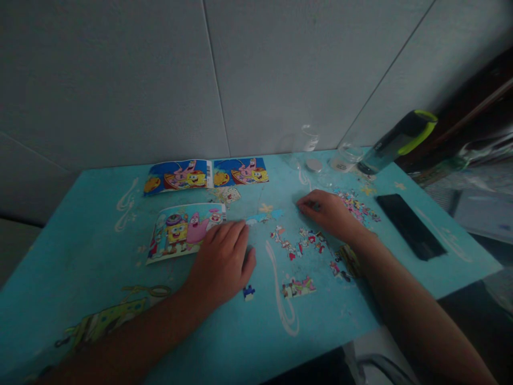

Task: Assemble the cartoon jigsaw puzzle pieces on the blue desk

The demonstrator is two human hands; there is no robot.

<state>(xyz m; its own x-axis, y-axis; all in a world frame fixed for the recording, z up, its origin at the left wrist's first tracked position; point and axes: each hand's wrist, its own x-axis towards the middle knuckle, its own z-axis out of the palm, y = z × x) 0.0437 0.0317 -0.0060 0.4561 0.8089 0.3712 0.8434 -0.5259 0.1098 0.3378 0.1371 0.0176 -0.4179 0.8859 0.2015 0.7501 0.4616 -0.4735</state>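
Observation:
My left hand (222,259) rests palm down on the table, its fingers stretched out over the right edge of a cartoon picture card (174,235). My right hand (328,214) is at the right of the table, with thumb and fingertips pinched together; whatever they may hold is too small to make out. Between the hands lies a light-blue strip of joined jigsaw pieces (264,216). Loose jigsaw pieces (306,243) are scattered below my right hand. A small joined section (298,287) and a dark-blue piece (248,293) lie nearer me.
A heap of jigsaw pieces (360,208) lies beyond my right wrist, beside a black phone-like slab (411,224). Two blue picture cards (180,175) stand by the wall. Clear plastic containers (310,140), a round lid (313,165) and a leaning bottle (390,141) are at the back right.

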